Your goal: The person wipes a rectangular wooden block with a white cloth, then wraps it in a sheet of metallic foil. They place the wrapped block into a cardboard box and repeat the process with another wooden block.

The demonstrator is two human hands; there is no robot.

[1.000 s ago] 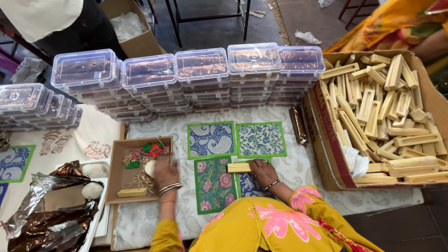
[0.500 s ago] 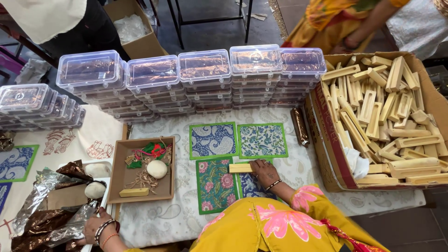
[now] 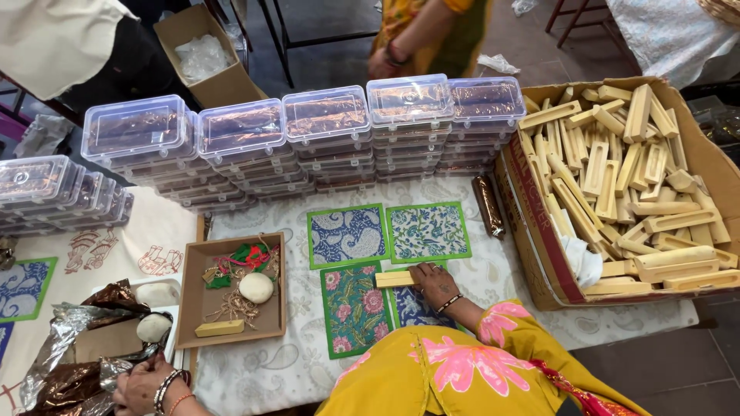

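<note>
Right hand presses a wooden block onto the printed cards at the table's front edge.
Fingers lie flat, open; left hand grips crinkled foil wrap at the left corner.

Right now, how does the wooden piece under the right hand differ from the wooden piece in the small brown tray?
The wooden piece under the right hand lies on the printed cloth squares; the wooden piece in the tray lies on bare cardboard of the small tray. The right hand touches the first; no hand touches the second. The second has a white ball near it. Both are pale, flat-lying blocks.
</note>
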